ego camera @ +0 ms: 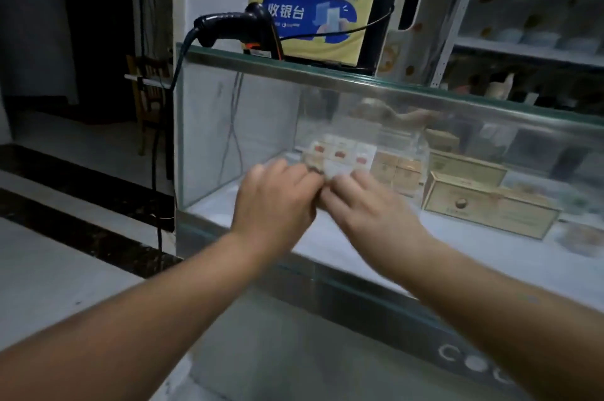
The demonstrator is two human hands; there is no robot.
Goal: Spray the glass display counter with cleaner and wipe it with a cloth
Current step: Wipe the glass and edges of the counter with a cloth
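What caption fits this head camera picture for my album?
Two bare hands, left hand and right hand, meet at the front pane of a glass display counter.

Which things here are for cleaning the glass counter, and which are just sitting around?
For the job:
glass counter
left hand and right hand, together at the glass; what they hold is too blurred to tell
No spray bottle shows.

Just sitting around:
scanner on top
yellow sign
boxes inside the counter
shelves behind
wooden chair

Shop: barcode scanner (228, 24), glass counter (359, 80)
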